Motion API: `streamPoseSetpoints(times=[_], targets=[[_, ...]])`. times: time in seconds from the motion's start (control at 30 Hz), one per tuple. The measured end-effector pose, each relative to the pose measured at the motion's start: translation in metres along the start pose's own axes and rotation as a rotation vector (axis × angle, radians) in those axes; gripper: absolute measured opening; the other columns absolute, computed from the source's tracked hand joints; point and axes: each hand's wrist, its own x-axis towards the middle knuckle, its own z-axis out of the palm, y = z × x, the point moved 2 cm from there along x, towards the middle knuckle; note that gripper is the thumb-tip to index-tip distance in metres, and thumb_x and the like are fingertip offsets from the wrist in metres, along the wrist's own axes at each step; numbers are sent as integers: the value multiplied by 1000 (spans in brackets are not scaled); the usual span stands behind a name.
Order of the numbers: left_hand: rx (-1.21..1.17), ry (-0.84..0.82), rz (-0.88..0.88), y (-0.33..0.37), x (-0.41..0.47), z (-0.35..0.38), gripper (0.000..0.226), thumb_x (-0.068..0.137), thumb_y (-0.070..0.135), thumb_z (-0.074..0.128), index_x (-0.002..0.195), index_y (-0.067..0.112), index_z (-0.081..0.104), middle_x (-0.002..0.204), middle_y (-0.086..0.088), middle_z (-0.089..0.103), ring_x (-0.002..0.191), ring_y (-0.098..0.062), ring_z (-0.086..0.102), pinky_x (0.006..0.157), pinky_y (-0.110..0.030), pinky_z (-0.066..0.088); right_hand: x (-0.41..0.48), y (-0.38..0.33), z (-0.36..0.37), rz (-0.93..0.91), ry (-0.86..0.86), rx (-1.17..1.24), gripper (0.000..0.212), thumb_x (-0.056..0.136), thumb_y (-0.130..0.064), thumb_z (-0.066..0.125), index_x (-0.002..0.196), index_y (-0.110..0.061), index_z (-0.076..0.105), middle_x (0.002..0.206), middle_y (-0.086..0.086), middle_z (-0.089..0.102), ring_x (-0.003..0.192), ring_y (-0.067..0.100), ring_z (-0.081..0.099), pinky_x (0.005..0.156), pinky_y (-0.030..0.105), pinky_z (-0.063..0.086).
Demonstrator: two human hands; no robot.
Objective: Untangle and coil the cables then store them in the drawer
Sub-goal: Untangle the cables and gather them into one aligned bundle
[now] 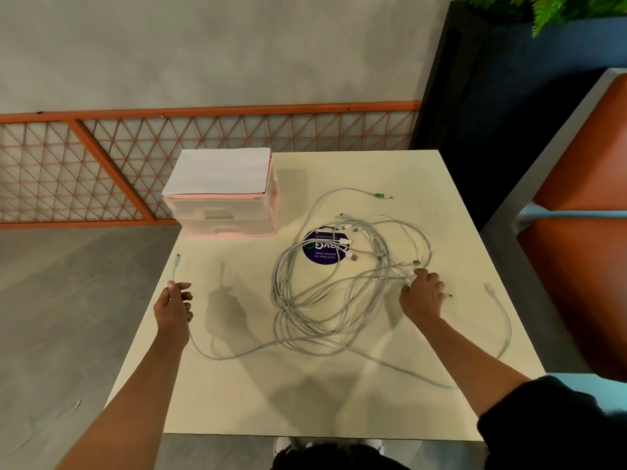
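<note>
Mid-frame, tangled white cables [276, 286] hide part of the print on the round dark-blue sticker [315, 257]. The back of the right hand [422, 295] conceals its grip. The right edge cuts off the orange padded seat [583, 184].

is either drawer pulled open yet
No, both drawers sit flush and shut in the pink drawer unit, while the cables lie tangled on the table.
</note>
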Motion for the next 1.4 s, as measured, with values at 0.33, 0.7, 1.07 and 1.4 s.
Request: streamPoseSetpoints(times=[0.33,0.7,1.07,1.4], targets=[[33,-56,4,0,6,-11,38,104,35,35,79,20,60,69,1,43,31,-1,30,33,-10,21,-56,-112,51,-682,-329,1,15,93,-20,49,97,-10,60,99,9,61,96,27,57,83,33,40],[-16,-82,-36,3,-1,-16,33,103,32,37,85,20,61,67,2,46,35,0,33,36,-13,25,-89,-154,90,-665,-500,-7,34,93,-21,55,121,-3,51,123,14,49,115,31,50,95,36,40],[-48,-147,-33,9,-12,-15,30,102,29,42,83,16,62,69,1,50,46,-5,37,39,-13,31,-85,-167,90,-630,-463,-109,18,91,-11,50,108,-9,53,122,11,48,118,29,44,98,38,35],[-59,-227,-10,15,-15,-11,30,104,27,36,90,17,61,72,1,50,56,-9,36,44,-15,32,-47,-194,12,-155,-715,686,23,97,-29,53,83,-12,60,52,-1,27,40,10,24,35,18,21]])
